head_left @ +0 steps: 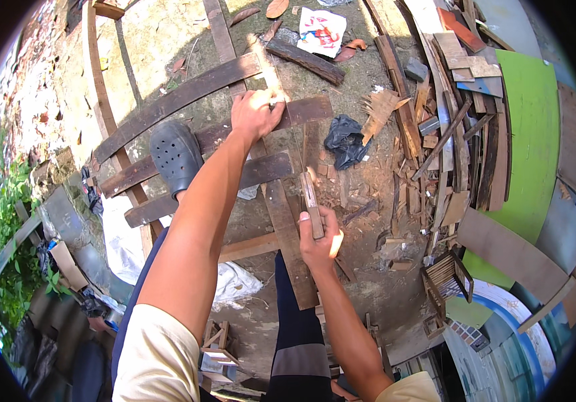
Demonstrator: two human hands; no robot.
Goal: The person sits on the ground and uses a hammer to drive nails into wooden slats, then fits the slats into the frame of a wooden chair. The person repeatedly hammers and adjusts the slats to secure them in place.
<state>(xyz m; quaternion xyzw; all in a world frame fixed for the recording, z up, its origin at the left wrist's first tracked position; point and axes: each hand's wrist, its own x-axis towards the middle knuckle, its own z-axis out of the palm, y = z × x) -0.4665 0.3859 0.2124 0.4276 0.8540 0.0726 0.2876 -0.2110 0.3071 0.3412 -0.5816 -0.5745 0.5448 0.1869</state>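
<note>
In my right hand [319, 242] is the wooden handle of a handsaw [311, 204], closed in my fingers. Its thin blade, seen nearly edge-on, runs away from me toward the dark wooden plank [309, 110]. My left hand [256, 115] is closed on that plank, near where it crosses a long upright board [286, 228]. Two more dark slats, a far one [181, 97] and a nearer one [264, 169], lie across the same boards. A grey clog [175, 155] on my left foot presses on the slats. The fingertips of my left hand are partly hidden.
To the right stands a heap of scrap wood [462, 127] beside a green panel [529, 147]. A black plastic bag [346, 142], a white printed bag [321, 31] and a loose dark beam [305, 60] lie on the ground. White sacking [236, 285] lies near my legs.
</note>
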